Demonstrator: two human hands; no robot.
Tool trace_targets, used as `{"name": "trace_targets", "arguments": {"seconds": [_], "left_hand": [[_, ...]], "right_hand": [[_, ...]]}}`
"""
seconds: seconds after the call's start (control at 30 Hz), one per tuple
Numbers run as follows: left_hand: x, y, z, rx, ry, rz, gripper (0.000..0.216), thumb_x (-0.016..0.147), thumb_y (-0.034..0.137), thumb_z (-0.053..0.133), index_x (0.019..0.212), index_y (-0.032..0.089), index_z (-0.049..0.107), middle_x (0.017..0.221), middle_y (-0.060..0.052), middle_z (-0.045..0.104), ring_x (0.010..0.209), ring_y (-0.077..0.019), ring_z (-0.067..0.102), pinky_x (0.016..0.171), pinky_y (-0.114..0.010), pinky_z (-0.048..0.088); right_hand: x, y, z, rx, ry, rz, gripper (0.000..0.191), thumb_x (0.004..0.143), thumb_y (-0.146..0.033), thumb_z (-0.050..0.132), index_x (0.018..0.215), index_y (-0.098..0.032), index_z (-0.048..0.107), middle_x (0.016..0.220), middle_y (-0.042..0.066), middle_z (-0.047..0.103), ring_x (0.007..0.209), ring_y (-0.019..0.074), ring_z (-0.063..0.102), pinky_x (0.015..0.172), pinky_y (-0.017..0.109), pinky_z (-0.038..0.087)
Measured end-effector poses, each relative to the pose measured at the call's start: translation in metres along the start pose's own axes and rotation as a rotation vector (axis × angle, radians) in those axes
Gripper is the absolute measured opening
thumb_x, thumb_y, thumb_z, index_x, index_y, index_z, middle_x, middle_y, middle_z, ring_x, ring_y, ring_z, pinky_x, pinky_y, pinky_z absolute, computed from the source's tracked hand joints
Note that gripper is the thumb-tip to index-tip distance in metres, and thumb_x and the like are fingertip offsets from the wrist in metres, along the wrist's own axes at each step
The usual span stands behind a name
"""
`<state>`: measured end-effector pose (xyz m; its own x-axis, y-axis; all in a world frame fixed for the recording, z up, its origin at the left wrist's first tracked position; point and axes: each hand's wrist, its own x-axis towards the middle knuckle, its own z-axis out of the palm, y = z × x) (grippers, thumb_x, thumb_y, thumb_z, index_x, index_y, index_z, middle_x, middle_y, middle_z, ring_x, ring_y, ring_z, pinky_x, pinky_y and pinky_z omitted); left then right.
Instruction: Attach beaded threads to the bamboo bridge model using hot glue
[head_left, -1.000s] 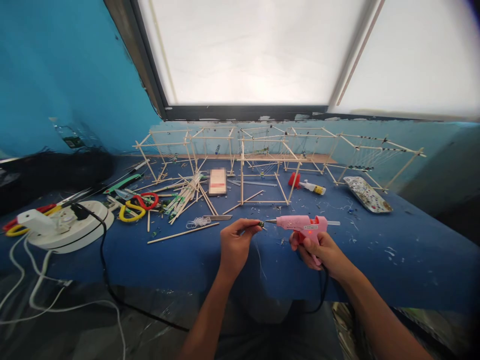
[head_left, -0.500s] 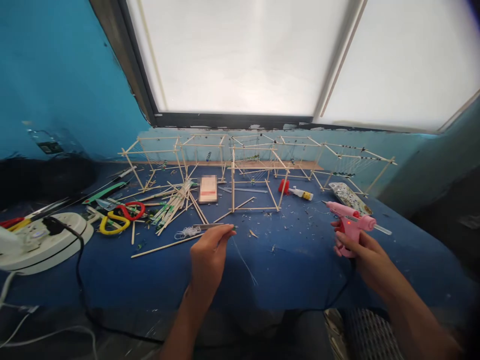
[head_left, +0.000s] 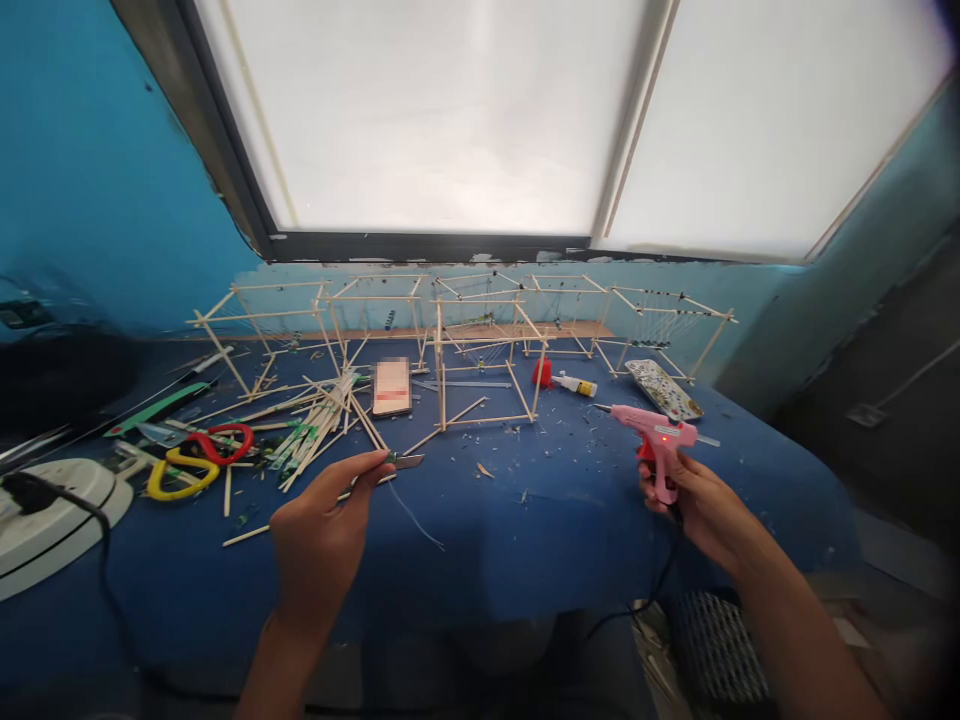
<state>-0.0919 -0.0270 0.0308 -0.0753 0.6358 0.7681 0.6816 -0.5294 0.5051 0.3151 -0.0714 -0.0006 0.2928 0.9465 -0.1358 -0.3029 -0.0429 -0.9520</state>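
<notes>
My left hand (head_left: pixel 319 535) is closed in a pinch on a small green piece (head_left: pixel 391 456) at its fingertips. Thin clear threads (head_left: pixel 417 520) trail down from that piece. Just beyond the fingertips a metal blade (head_left: pixel 409 462) shows, partly covered by them; it seems to lie on the table. In my right hand (head_left: pixel 701 505) is a pink hot glue gun (head_left: pixel 660 435), gripped by its handle with fingers at the red trigger. Its nozzle points left, a small red light glows, and a clear glue stick (head_left: pixel 707 442) juts from the back.
Several thin-stick frames (head_left: pixel 440 365) strung with thread line the back. Loose sticks (head_left: pixel 322 430), a phone (head_left: pixel 391 387), yellow-and-red-handled scissors (head_left: pixel 182 473) and a white power strip (head_left: pixel 64 520) sit left. A glue bottle (head_left: pixel 576 385), red cap (head_left: pixel 542 373) and speckled tray (head_left: pixel 664 389) stand right.
The view has turned right, so the scene slides left. My left hand has moved left, uncovering the blade's right end. My right hand still holds the glue gun, slightly further left relative to the table.
</notes>
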Motion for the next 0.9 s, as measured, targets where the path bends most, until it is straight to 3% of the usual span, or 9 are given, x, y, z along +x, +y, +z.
{"name": "trace_targets", "arguments": {"seconds": [0.17,0.27,0.43,0.53,0.63,0.7,0.73,0.77,0.9], "left_hand": [[-0.003,-0.002,0.008,-0.022,-0.015,-0.025,0.018,0.089,0.039,0.070,0.102,0.028,0.078,0.090,0.001,0.081,0.077,-0.0208,0.077,0.063,-0.025,0.058],[-0.004,0.000,0.013,-0.028,-0.028,-0.044,0.018,0.089,0.039,0.071,0.101,0.027,0.078,0.088,0.001,0.081,0.077,-0.0210,0.077,0.062,-0.025,0.057],[-0.005,0.007,0.018,-0.080,-0.052,-0.041,0.017,0.088,0.038,0.070,0.099,0.027,0.078,0.088,0.000,0.081,0.076,-0.0216,0.077,0.067,-0.027,0.059],[-0.006,0.011,0.023,-0.103,-0.058,-0.051,0.015,0.087,0.037,0.071,0.097,0.028,0.079,0.087,0.001,0.081,0.073,-0.0214,0.076,0.070,-0.029,0.060],[-0.008,0.012,0.027,-0.130,-0.073,-0.075,0.013,0.087,0.035,0.072,0.096,0.029,0.079,0.087,0.000,0.081,0.072,-0.0212,0.076,0.070,-0.029,0.060],[-0.007,0.012,0.027,-0.139,-0.075,-0.090,0.013,0.087,0.035,0.072,0.096,0.029,0.079,0.087,0.000,0.081,0.072,-0.0216,0.077,0.069,-0.029,0.060],[-0.006,0.011,0.027,-0.139,-0.070,-0.098,0.014,0.087,0.036,0.072,0.096,0.029,0.079,0.087,0.000,0.081,0.072,-0.0219,0.077,0.067,-0.029,0.059],[-0.005,0.011,0.027,-0.135,-0.065,-0.105,0.015,0.086,0.037,0.072,0.096,0.029,0.079,0.087,0.000,0.081,0.073,-0.0221,0.077,0.066,-0.028,0.059],[-0.001,0.011,0.023,-0.107,-0.048,-0.137,0.021,0.085,0.043,0.073,0.097,0.028,0.080,0.085,-0.001,0.081,0.073,-0.0216,0.076,0.061,-0.026,0.056]], "right_hand": [[-0.005,-0.010,-0.004,-0.052,-0.199,0.065,0.039,0.077,-0.044,0.084,0.098,-0.015,0.070,0.075,0.003,0.061,0.059,0.0097,0.052,0.053,0.023,0.047],[-0.001,-0.010,-0.005,-0.196,-0.215,0.066,0.047,0.080,-0.055,0.078,0.099,-0.014,0.068,0.070,0.003,0.061,0.059,0.0120,0.055,0.056,0.026,0.049],[0.019,-0.008,-0.006,-0.729,-0.004,-0.128,0.060,0.075,-0.077,0.063,0.078,-0.017,0.067,0.066,0.007,0.063,0.060,0.0210,0.062,0.057,0.035,0.052],[0.030,-0.012,-0.009,-0.932,0.178,-0.222,0.045,0.076,-0.064,0.067,0.072,-0.020,0.068,0.065,0.010,0.065,0.072,0.0298,0.064,0.066,0.040,0.050],[0.031,-0.021,-0.004,-1.083,0.355,-0.315,0.035,0.079,-0.051,0.065,0.078,-0.017,0.072,0.085,0.021,0.070,0.098,0.0430,0.063,0.085,0.052,0.045],[0.019,-0.029,0.008,-1.126,0.364,-0.390,0.037,0.083,-0.048,0.061,0.092,-0.015,0.075,0.101,0.023,0.072,0.106,0.0439,0.061,0.090,0.054,0.044],[0.009,-0.033,0.016,-1.130,0.329,-0.435,0.036,0.086,-0.047,0.059,0.099,-0.017,0.076,0.106,0.021,0.073,0.106,0.0409,0.063,0.091,0.051,0.045],[-0.005,-0.037,0.026,-1.114,0.198,-0.533,0.036,0.090,-0.046,0.057,0.108,-0.021,0.076,0.110,0.017,0.073,0.103,0.0368,0.065,0.088,0.048,0.048],[-0.084,-0.048,0.063,-0.876,-0.482,-0.811,0.036,0.099,-0.030,0.052,0.131,-0.040,0.066,0.101,0.003,0.076,0.087,0.0226,0.071,0.076,0.034,0.056]]}}
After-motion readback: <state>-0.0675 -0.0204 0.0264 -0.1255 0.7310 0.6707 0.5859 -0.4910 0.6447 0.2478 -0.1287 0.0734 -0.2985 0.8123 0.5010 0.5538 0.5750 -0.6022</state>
